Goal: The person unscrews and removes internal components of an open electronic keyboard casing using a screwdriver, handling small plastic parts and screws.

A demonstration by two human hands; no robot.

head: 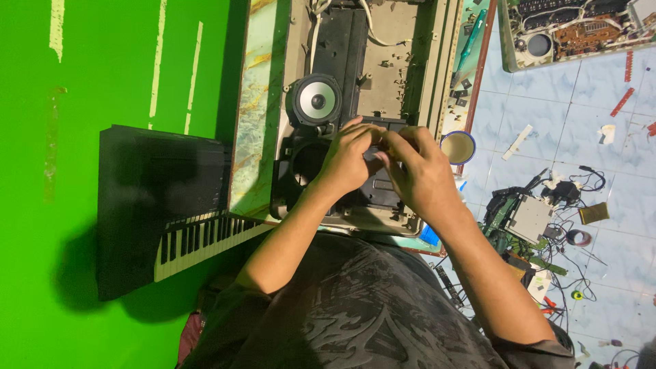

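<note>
Head view: both hands' fingers [374, 140] meet, pinched over a small dark part [383, 126] just beyond them; grip contents unclear.

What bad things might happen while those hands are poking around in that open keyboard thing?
Both hands, left hand and right hand, crowd one small black part, so it might slip or snap. Loose little pieces lie near the table edge and could get knocked to the floor. The cup beside the right hand might tip.
</note>
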